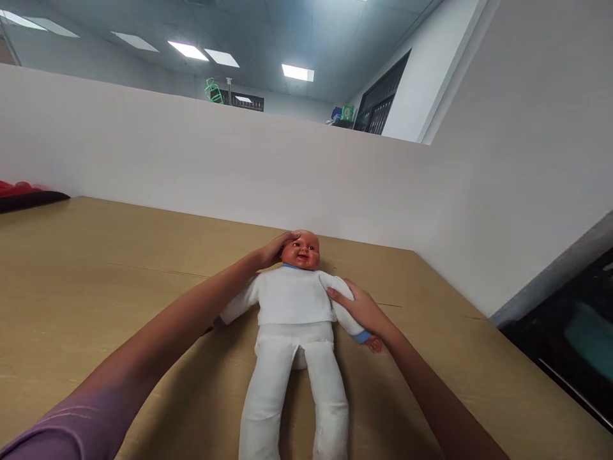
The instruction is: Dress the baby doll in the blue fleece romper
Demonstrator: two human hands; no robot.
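A baby doll (297, 297) in a white top and white trousers lies on its back, head toward the far wall. Its collar and cuffs are blue. My left hand (278, 247) is curled around the side of the doll's head (307, 250), fingers over its brow. With thumb on top, my right hand (357, 305) grips the doll's sleeved arm on the right side. The doll's other arm (242, 303) is partly hidden behind my left forearm. Both trouser legs (330, 396) stretch toward me, and their ends are cut off by the frame.
The doll rests on a tan board-like table top (143, 255). A low white wall (201, 153) runs along its far edge. Something red on a black item (29, 195) sits at the far left. Dark glossy things (569, 338) stand beyond the table's right edge.
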